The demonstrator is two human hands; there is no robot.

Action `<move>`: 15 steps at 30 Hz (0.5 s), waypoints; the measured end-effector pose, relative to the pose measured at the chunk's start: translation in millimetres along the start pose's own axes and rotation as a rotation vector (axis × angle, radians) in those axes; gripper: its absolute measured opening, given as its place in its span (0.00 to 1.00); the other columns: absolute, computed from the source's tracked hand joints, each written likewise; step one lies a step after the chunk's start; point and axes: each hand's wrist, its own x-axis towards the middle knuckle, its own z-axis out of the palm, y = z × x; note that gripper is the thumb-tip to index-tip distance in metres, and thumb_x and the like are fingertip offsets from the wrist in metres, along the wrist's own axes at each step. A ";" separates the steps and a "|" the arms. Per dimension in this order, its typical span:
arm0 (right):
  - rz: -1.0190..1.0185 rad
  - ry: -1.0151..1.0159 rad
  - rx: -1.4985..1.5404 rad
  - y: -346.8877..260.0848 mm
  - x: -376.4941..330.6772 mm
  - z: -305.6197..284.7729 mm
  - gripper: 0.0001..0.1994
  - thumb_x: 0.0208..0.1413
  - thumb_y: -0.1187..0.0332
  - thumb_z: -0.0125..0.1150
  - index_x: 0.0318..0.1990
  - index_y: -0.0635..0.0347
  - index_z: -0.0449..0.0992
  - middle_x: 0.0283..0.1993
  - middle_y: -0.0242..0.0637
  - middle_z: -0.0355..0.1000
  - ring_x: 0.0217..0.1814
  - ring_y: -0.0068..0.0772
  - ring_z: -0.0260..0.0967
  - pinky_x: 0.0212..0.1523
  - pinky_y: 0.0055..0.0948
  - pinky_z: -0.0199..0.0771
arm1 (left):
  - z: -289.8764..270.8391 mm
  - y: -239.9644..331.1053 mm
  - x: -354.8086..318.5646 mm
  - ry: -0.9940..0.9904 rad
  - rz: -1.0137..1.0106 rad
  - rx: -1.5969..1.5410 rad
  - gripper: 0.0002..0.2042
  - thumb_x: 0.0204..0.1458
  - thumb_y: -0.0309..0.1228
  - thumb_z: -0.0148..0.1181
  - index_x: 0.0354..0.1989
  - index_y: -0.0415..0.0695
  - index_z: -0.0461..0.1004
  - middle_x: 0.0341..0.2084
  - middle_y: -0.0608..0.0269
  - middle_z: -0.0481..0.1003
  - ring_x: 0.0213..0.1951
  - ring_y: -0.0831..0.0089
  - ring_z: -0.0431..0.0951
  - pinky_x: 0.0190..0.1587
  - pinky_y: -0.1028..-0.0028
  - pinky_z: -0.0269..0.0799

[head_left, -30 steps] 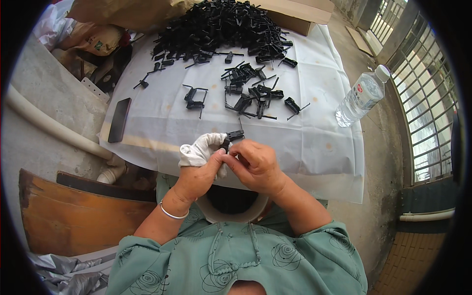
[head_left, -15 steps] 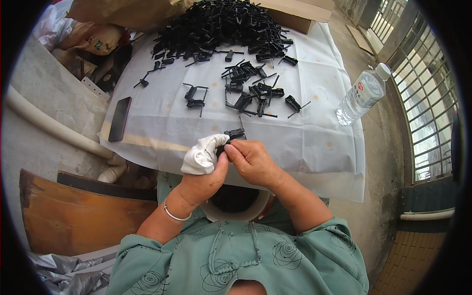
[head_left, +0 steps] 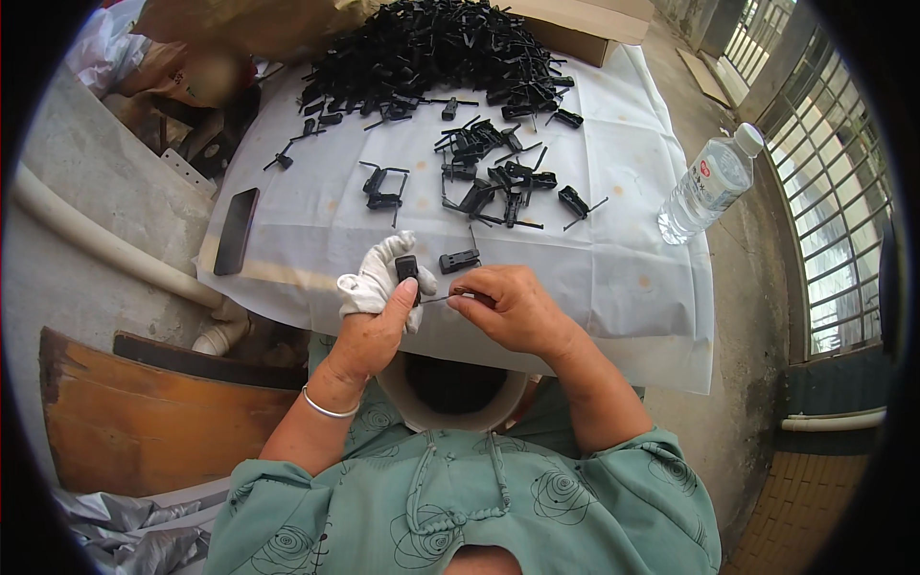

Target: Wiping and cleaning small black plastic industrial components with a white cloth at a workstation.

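My left hand (head_left: 379, 297), in a white glove that leaves the thumb bare, grips a small black plastic part (head_left: 407, 267) upright between thumb and fingers. To its right, my right hand (head_left: 513, 305) is bare and pinches a thin dark strip (head_left: 436, 299) that reaches across to the left hand. Whether the strip is joined to the part is hidden by the thumb. Just beyond the hands, another black plastic part (head_left: 459, 261) lies on the white-covered table (head_left: 613, 316). Below the hands, near my lap, is a pale round bucket (head_left: 407, 407) with a dark inside.
A large heap of black parts (head_left: 431, 57) fills the far side of the table, with several loose parts (head_left: 479, 192) nearer. A phone (head_left: 236, 232) lies at the left edge. A clear water bottle (head_left: 707, 187) stands at the right. A cardboard box (head_left: 575, 38) sits behind the heap.
My hands have moved apart; the left shifted left and turned, so its black part now shows. The thin strip now stretches between them. The part on the table beyond is more exposed.
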 end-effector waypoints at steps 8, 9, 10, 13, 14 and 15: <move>0.127 0.130 0.282 -13.7 3.9 4.8 0.05 0.47 0.73 0.62 0.29 0.61 0.71 0.19 0.32 0.64 0.18 0.28 0.57 0.21 0.22 0.60 | 5.3 5.8 -3.0 -0.266 -0.171 -0.113 0.16 0.53 0.25 0.44 0.51 0.40 0.57 0.27 0.68 0.65 0.22 0.86 0.60 0.21 0.84 0.57; 0.128 0.129 0.281 -12.9 3.8 4.8 0.05 0.47 0.73 0.62 0.29 0.61 0.71 0.19 0.32 0.64 0.18 0.28 0.57 0.21 0.22 0.60 | 6.7 5.4 -3.2 -0.266 -0.171 -0.114 0.16 0.53 0.25 0.44 0.51 0.40 0.57 0.27 0.68 0.65 0.22 0.86 0.60 0.21 0.84 0.57; 0.086 0.134 0.296 -11.7 3.9 4.5 0.06 0.49 0.72 0.60 0.28 0.62 0.69 0.18 0.33 0.61 0.18 0.29 0.54 0.21 0.23 0.59 | 8.2 5.0 -3.3 -0.241 -0.155 -0.143 0.16 0.52 0.23 0.42 0.50 0.39 0.58 0.27 0.67 0.64 0.21 0.86 0.59 0.21 0.84 0.56; 0.009 0.103 0.263 -11.4 3.7 4.4 0.07 0.53 0.71 0.56 0.27 0.63 0.67 0.17 0.36 0.59 0.17 0.32 0.52 0.21 0.27 0.58 | 8.1 3.3 -2.5 -0.181 -0.106 -0.063 0.15 0.51 0.21 0.40 0.48 0.38 0.59 0.28 0.66 0.64 0.23 0.84 0.60 0.25 0.84 0.58; -0.026 0.067 0.215 -11.1 3.9 5.1 0.08 0.54 0.71 0.54 0.27 0.64 0.67 0.17 0.38 0.59 0.17 0.34 0.53 0.21 0.29 0.59 | 7.1 0.9 -1.6 -0.145 -0.072 0.044 0.15 0.50 0.20 0.41 0.47 0.38 0.60 0.29 0.66 0.65 0.26 0.83 0.62 0.28 0.83 0.60; -0.025 0.066 0.215 -11.3 4.1 6.3 0.08 0.54 0.71 0.54 0.27 0.64 0.67 0.17 0.38 0.59 0.17 0.34 0.53 0.21 0.29 0.59 | 6.8 -2.7 -0.9 -0.145 -0.073 0.044 0.15 0.50 0.20 0.41 0.47 0.38 0.60 0.29 0.66 0.65 0.26 0.83 0.62 0.28 0.83 0.60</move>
